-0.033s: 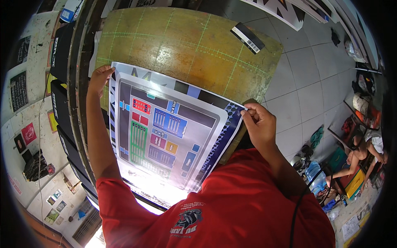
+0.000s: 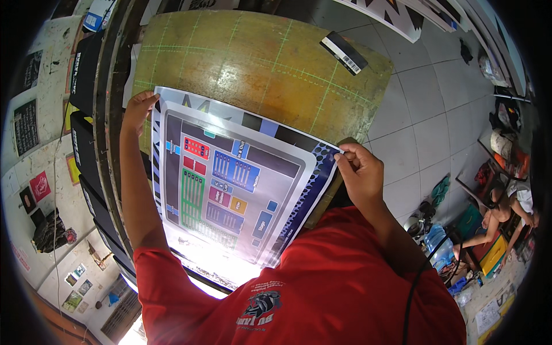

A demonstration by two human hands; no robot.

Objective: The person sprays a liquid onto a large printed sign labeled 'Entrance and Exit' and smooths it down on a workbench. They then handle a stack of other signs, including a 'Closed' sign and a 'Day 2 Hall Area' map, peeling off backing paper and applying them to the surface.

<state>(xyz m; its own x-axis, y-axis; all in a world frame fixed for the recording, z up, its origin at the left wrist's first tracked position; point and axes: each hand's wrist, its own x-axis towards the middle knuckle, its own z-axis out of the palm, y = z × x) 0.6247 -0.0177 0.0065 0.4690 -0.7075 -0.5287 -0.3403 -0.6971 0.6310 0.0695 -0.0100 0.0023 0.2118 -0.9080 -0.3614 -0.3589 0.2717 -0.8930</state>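
Observation:
A large glossy printed poster (image 2: 276,167) with coloured blocks of a floor plan stretches between my hands, over the near part of a yellow-green worktable (image 2: 230,57). My left hand (image 2: 140,109) pinches its far left corner. At the far right corner, my right hand (image 2: 361,167) grips the edge between thumb and fingers. Strong glare washes out the poster's near part, close to my red shirt. A flat black and white strip-shaped tool (image 2: 344,53), perhaps a squeegee, lies by the table's far right edge, apart from both hands.
Green grid lines cross the tabletop. Dark folded pieces hang along the wooden rail (image 2: 106,115) at left. Grey floor tiles (image 2: 414,109) lie to the right. Beyond them are a blue water jug (image 2: 439,247), clutter and another person's bare legs (image 2: 489,227).

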